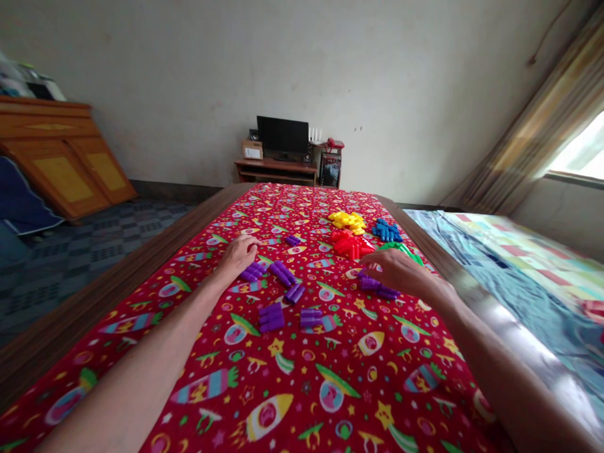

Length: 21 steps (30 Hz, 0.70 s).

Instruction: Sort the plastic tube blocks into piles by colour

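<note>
My left hand (240, 253) is on the left side of the red patterned cloth with its fingers curled inward. Just below its fingertips lie purple ribbed plastic blocks (253, 272); whether the curled fingers contain anything is hidden. My right hand (396, 270) reaches in from the right, fingers stretched forward over another group of purple blocks (372, 285). The hand partly covers that group. Between the hands lie more purple pieces: a long one (283, 274), a short one (294, 293), a wide one (271, 317) and one nearer the middle (311, 317).
Beyond my right hand are piles of yellow blocks (348, 221), blue blocks (387, 231), red blocks (350, 245) and green blocks (401, 250). A small purple block (293, 240) lies farther off. The cloth (330, 390) covers a wooden table (61, 302); a bed (500, 277) stands right.
</note>
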{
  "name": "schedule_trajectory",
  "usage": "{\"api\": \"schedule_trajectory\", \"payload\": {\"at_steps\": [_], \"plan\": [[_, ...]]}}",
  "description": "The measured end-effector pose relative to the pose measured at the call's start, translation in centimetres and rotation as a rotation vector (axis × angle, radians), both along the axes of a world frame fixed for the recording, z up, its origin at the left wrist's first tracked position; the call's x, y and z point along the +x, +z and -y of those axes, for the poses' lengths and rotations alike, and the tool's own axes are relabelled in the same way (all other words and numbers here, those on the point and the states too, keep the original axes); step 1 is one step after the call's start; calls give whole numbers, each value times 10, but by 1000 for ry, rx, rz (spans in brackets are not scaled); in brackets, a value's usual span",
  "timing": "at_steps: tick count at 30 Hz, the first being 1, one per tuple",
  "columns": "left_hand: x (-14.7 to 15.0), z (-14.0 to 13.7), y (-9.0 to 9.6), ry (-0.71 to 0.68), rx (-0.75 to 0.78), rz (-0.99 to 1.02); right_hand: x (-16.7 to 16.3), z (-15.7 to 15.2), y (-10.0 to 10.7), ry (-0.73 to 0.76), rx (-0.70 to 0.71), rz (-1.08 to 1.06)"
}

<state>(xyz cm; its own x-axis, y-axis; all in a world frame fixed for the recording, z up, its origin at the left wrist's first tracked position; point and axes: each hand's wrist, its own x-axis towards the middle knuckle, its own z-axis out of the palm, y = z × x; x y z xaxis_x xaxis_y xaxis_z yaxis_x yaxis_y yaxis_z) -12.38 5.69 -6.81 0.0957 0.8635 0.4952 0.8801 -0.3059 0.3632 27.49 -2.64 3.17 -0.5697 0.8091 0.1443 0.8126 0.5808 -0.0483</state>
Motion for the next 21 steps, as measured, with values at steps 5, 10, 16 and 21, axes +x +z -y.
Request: {"api": "schedule_trajectory", "payload": {"at_steps": [5, 10, 16, 21], "plan": [[-3, -4, -5, 3, 35, -7, -47, 25, -22, 319, 85, -186], [-3, -2, -3, 1, 13, -23, -88, 58, -54, 648, 66, -54], [-4, 0, -1, -1, 15, -31, -79, 43, -51, 584, -2, -131], [-5, -3, -3, -3, 24, -37, -25, 3, -16, 134, -40, -262]]}}
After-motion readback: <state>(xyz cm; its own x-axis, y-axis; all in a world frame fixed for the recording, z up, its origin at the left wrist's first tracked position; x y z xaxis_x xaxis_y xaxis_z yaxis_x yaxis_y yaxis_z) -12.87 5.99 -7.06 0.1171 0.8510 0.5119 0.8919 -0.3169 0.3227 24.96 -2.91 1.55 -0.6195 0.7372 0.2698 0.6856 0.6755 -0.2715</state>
